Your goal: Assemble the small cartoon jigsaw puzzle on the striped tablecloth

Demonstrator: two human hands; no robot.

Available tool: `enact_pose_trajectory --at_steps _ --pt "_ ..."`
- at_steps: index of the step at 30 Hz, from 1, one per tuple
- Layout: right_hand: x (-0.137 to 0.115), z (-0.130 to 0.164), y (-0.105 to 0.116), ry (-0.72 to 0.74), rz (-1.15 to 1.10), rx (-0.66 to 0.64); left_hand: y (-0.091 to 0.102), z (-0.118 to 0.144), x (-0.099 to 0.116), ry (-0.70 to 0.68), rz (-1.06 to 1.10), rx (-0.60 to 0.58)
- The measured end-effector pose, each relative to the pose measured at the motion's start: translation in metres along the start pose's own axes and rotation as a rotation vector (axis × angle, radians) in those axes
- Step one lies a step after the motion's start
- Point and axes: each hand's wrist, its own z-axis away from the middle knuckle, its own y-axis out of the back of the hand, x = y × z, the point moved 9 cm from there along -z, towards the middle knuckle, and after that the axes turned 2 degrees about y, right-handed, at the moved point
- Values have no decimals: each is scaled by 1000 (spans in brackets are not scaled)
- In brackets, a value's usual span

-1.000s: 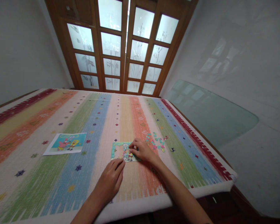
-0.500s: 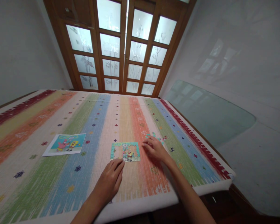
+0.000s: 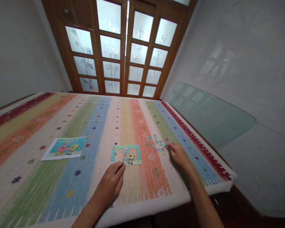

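A partly filled jigsaw puzzle [image 3: 131,155] lies flat on the striped cloth, with bare patches left and right of its middle. My left hand [image 3: 113,175] rests at its lower left edge, fingers curled together and tips on the border. To the right of the puzzle, several loose jigsaw pieces [image 3: 155,145] in turquoise, pink and yellow are scattered. My right hand [image 3: 180,155] is at their right side, index finger reaching to a piece and the other fingers folded in. Whether a piece sits between its fingertips is too small to make out.
A printed picture sheet [image 3: 66,148] of cartoon figures lies to the left on the cloth [image 3: 97,177]. A glass panel [image 3: 211,110] leans on the right wall beside the table. Wooden doors with frosted panes [image 3: 110,47] stand beyond the far edge.
My right hand has moved right, from beside the puzzle to the right side of the loose pieces, uncovering more of them. My left hand stays at the puzzle's edge.
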Motion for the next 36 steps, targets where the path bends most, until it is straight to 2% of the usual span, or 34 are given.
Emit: enact_pose_trajectory --at_steps 10,18,25,29,36 --pt "20 7 0 -36 -36 -87 -1 0 1 1 -1 -11" --pt "15 9 -2 -18 -37 -58 -1 1 -2 32 20 -20" --pt "6 -10 -5 -26 -3 19 -2 1 -4 32 12 -16" --pt "1 -17 -8 -4 7 22 -2 1 -3 30 10 -27" --pt "6 -5 -13 -19 34 -2 -2 1 -3 22 -3 -20"
